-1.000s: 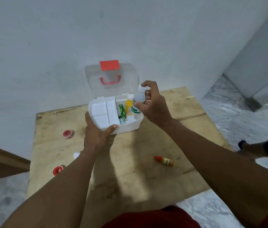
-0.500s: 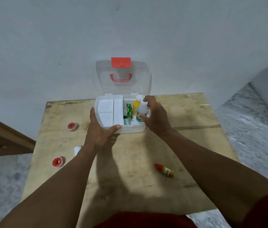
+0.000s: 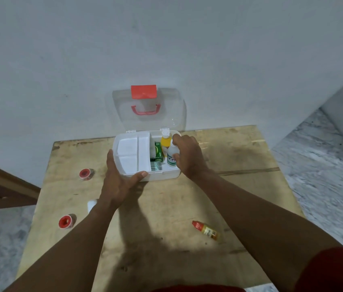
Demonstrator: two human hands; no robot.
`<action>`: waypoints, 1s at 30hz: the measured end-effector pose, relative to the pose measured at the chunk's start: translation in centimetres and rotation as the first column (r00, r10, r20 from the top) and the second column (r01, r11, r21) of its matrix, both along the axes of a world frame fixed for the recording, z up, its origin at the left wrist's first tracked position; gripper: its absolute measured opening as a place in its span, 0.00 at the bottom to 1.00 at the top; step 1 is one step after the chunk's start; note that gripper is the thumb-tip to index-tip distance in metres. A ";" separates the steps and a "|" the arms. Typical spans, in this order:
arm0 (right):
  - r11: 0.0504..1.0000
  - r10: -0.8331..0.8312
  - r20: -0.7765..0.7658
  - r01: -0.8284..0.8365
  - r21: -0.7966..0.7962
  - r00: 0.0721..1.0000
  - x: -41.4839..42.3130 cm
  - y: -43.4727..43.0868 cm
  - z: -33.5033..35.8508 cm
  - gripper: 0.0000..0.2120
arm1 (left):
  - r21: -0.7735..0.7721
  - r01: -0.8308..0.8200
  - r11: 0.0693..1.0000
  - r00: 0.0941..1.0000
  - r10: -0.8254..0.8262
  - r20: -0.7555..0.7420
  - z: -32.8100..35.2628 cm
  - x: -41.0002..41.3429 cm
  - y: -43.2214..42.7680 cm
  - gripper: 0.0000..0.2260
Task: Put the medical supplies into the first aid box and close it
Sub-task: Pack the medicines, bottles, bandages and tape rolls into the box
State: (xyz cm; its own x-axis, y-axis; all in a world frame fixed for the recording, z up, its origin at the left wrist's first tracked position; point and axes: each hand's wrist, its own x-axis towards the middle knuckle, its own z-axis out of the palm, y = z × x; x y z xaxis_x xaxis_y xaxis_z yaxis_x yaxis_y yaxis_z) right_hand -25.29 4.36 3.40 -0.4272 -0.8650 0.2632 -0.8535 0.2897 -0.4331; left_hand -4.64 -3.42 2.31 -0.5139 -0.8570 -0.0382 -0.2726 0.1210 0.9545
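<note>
The white first aid box [image 3: 167, 175] stands open at the table's far edge, its clear lid [image 3: 174, 110] with red latch and handle upright against the wall. A white divider tray [image 3: 132, 153] fills its left half. In the right half stand a yellow bottle [image 3: 164, 142] and a green packet [image 3: 158, 152]. My right hand [image 3: 189, 159] grips a white bottle [image 3: 171, 158] with a green label, low inside the box. My left hand [image 3: 120, 180] holds the box's front left corner, thumb along its front wall.
On the wooden table [image 3: 166, 239] lie two red tape rolls [image 3: 86, 173] [image 3: 66, 221] at the left, a small white item [image 3: 91, 205] half hidden by my left wrist, and a small red-capped bottle [image 3: 206, 230] at the right. Marble floor surrounds the table.
My right hand has lowered the white bottle from above the box's rim down into the right compartment. My left hand has stayed on the box. The camera view shifted right.
</note>
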 end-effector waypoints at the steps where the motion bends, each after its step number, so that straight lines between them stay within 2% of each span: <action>1: 1.000 -0.002 -0.007 0.002 -0.001 1.000 0.0 -0.1 0.0 0.18 | -0.003 -0.001 1.000 1.000 0.001 -0.004 0.0 0.0 0.0 0.42; 7: 0.999 -0.029 -0.086 0.031 0.018 0.996 0.7 0.0 -0.1 0.25 | -0.023 -0.002 1.000 1.000 0.002 0.001 -0.3 0.4 -0.1 0.43; 16: 0.994 -0.083 -0.060 0.087 0.059 0.995 1.3 0.1 1.0 0.15 | -0.043 0.006 0.999 1.000 -0.005 0.015 -1.4 0.4 -1.1 0.44; 20: 0.990 -0.107 -0.037 0.110 0.094 0.994 1.6 0.8 1.2 0.16 | -0.052 -0.007 0.999 1.000 0.008 0.024 -1.8 0.4 -1.5 0.45; 25: 0.977 -0.153 0.001 0.152 0.151 0.988 2.7 2.9 1.6 0.22 | -0.070 -0.007 0.998 1.000 0.009 0.026 -1.6 0.6 -1.1 0.43; 30: 0.953 -0.254 0.049 0.241 0.186 0.966 4.0 6.4 1.7 0.19 | -0.077 0.016 0.997 0.999 -0.012 0.042 -1.5 0.7 -1.2 0.47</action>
State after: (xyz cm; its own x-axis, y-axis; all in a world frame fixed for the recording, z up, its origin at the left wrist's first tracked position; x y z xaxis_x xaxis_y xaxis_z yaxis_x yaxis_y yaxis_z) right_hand -21.28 10.74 5.06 -0.6458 -0.7597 0.0763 -0.7140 0.5655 -0.4129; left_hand -3.89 -4.63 0.80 -0.5252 -0.8509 0.0064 -0.3099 0.1983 0.9299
